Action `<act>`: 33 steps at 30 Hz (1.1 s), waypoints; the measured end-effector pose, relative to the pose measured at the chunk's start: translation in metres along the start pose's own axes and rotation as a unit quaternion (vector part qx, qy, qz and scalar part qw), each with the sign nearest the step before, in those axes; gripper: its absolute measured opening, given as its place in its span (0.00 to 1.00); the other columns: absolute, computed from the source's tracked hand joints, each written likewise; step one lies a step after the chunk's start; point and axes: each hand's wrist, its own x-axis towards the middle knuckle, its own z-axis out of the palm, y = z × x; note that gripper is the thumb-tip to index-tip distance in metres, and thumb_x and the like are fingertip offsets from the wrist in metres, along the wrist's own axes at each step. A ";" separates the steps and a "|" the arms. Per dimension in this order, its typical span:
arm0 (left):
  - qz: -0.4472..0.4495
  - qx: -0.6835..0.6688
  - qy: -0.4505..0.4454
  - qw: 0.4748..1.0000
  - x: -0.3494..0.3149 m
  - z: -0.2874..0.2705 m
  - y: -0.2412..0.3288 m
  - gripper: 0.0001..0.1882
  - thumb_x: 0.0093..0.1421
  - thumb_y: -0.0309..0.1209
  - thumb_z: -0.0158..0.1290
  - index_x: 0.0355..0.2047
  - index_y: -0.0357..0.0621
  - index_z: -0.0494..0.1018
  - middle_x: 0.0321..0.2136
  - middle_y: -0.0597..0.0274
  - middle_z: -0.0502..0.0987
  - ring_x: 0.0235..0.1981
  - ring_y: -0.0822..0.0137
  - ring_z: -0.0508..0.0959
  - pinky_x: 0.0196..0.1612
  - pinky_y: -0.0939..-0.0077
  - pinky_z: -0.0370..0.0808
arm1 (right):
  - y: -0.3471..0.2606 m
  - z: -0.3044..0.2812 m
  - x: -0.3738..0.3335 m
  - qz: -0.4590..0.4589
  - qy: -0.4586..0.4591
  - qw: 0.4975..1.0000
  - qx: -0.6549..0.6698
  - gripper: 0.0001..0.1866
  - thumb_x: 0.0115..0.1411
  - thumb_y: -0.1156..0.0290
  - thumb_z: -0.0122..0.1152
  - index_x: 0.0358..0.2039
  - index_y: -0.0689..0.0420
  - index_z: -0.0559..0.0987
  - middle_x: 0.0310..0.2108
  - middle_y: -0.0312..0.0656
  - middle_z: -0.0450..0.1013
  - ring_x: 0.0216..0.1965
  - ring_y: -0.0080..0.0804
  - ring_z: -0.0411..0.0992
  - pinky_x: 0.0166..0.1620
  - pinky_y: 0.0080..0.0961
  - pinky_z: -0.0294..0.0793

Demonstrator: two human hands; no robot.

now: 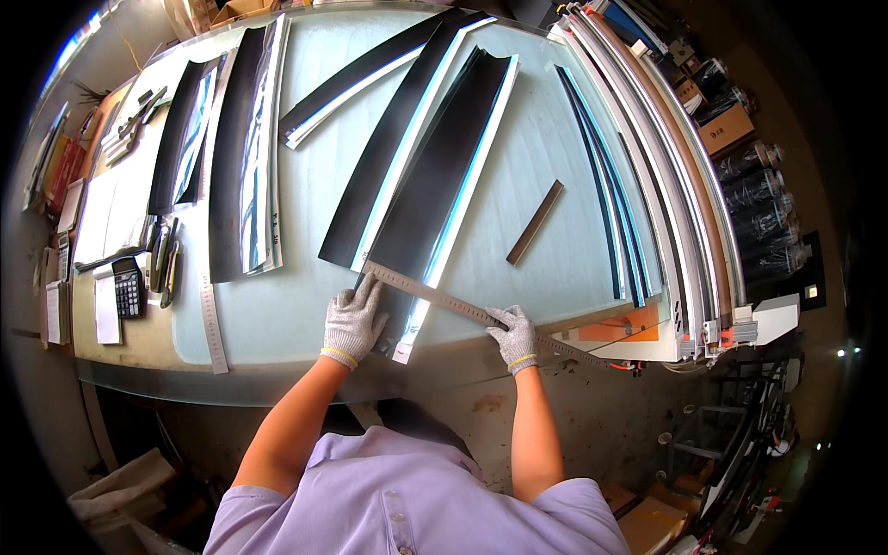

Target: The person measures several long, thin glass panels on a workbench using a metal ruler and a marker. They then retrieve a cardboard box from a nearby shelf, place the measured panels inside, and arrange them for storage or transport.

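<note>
Long grey metal ruler (481, 314) lies crosswise over the black film strip (435, 176); gloved left hand (353, 319) and right hand (513, 335) press it, fingers flat.

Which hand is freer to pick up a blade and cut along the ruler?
Probably the right hand: it only rests on the ruler near its free end. The left hand presses ruler onto the black strip.

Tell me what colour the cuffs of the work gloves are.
Yellow bands at the wrists of both grey knit gloves, left hand and right hand; head view.
</note>
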 end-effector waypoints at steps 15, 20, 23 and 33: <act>0.012 0.015 -0.003 1.000 -0.001 -0.003 0.000 0.34 0.59 0.41 0.58 0.64 0.45 0.66 0.67 0.58 0.64 0.50 0.50 0.74 0.54 0.56 0.70 | 0.001 -0.002 -0.001 0.003 -0.005 1.000 -0.006 0.25 0.44 0.80 0.72 0.46 0.50 0.86 0.34 0.41 0.71 0.36 0.39 0.74 0.44 0.33 0.74; 0.011 0.008 -0.011 1.000 0.000 -0.005 0.001 0.34 0.59 0.41 0.58 0.64 0.44 0.66 0.67 0.58 0.64 0.50 0.50 0.74 0.54 0.56 0.70 | 0.002 -0.002 -0.001 0.004 -0.006 1.000 -0.002 0.25 0.44 0.80 0.72 0.46 0.50 0.86 0.34 0.42 0.71 0.35 0.41 0.72 0.44 0.34 0.74; 0.012 0.011 -0.010 1.000 0.001 -0.005 0.000 0.34 0.59 0.41 0.58 0.64 0.44 0.66 0.67 0.58 0.64 0.50 0.50 0.73 0.54 0.56 0.70 | 0.003 -0.002 -0.001 -0.004 -0.002 1.000 -0.013 0.26 0.44 0.81 0.72 0.47 0.51 0.85 0.33 0.40 0.70 0.35 0.36 0.72 0.44 0.30 0.74; 0.004 0.000 -0.002 1.000 -0.001 -0.005 -0.001 0.33 0.58 0.42 0.57 0.64 0.46 0.67 0.66 0.59 0.66 0.50 0.48 0.74 0.55 0.57 0.69 | 0.005 -0.001 0.000 -0.009 -0.005 1.000 0.027 0.27 0.44 0.82 0.72 0.48 0.53 0.85 0.32 0.39 0.70 0.35 0.31 0.70 0.43 0.26 0.73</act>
